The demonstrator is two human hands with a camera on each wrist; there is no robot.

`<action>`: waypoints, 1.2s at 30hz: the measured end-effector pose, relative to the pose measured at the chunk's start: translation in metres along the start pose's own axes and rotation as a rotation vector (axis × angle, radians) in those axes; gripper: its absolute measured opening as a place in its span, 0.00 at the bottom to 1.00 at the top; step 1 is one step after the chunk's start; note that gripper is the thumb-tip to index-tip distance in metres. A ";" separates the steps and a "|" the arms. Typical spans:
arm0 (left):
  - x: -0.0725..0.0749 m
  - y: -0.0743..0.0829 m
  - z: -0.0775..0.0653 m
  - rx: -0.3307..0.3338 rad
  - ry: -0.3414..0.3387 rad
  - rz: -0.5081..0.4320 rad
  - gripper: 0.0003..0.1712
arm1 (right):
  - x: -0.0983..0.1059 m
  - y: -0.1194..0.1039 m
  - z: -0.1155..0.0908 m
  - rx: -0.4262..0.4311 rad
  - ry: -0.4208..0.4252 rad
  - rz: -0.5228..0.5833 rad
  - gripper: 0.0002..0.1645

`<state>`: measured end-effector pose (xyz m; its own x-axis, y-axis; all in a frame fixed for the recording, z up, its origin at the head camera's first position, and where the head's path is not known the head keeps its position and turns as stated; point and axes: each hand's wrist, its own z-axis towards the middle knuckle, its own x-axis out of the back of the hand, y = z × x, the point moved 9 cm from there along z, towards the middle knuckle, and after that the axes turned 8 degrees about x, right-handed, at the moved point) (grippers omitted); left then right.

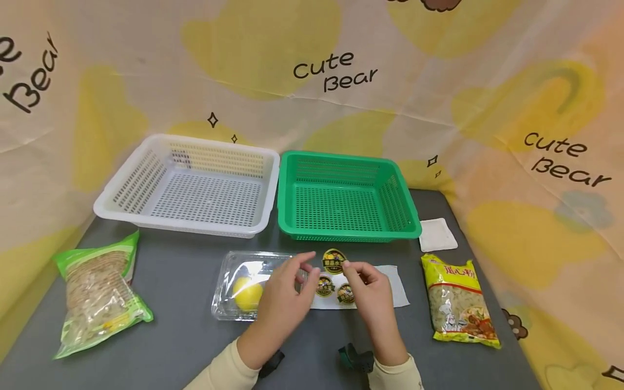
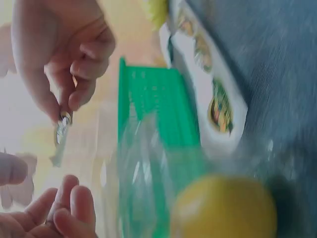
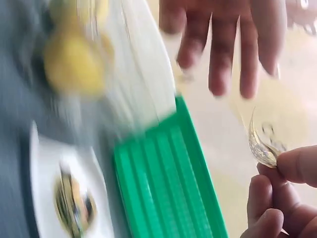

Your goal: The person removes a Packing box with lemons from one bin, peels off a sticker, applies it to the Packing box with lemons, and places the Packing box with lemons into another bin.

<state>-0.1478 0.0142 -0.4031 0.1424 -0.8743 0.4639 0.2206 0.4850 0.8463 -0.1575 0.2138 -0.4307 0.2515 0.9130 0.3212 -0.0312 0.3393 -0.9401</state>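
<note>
Between thumb and forefinger, my right hand (image 1: 374,287) pinches a round black-and-gold sticker (image 1: 333,261) by its edge. In the right wrist view the sticker (image 3: 262,148) looks curled. My left hand (image 1: 287,292) faces it with fingers spread and nothing between them. Below the hands lies a white backing sheet (image 1: 400,287) bearing more round stickers, such as one sticker (image 1: 325,286) beside the left thumb. A clear plastic box (image 1: 225,271) with yellow fruit (image 1: 247,294) inside stands at the left hand, which hides its right part.
Behind the hands stand a white basket (image 1: 195,229) and a green basket (image 1: 348,235). At the left lies a green-edged food bag (image 1: 99,292); at the right, a yellow food bag (image 1: 460,303). A white square pad (image 1: 437,234) rests beside the green basket.
</note>
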 end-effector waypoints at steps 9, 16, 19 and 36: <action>0.046 -0.035 0.011 0.184 0.041 -0.136 0.21 | -0.064 -0.019 -0.014 0.051 -0.127 0.104 0.11; 0.070 -0.045 0.011 0.230 0.038 -0.024 0.18 | -0.095 -0.021 -0.014 0.050 -0.204 0.010 0.16; 0.074 -0.048 0.012 0.237 0.032 0.069 0.16 | -0.104 -0.024 -0.013 0.080 -0.236 -0.095 0.18; 0.071 -0.044 -0.002 -0.008 0.178 0.386 0.15 | -0.128 -0.046 -0.014 0.313 -0.278 -0.563 0.16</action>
<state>-0.1455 -0.0689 -0.4083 0.3806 -0.6122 0.6930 0.1259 0.7768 0.6171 -0.1743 0.0780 -0.4303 0.0557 0.5892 0.8061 -0.2562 0.7887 -0.5588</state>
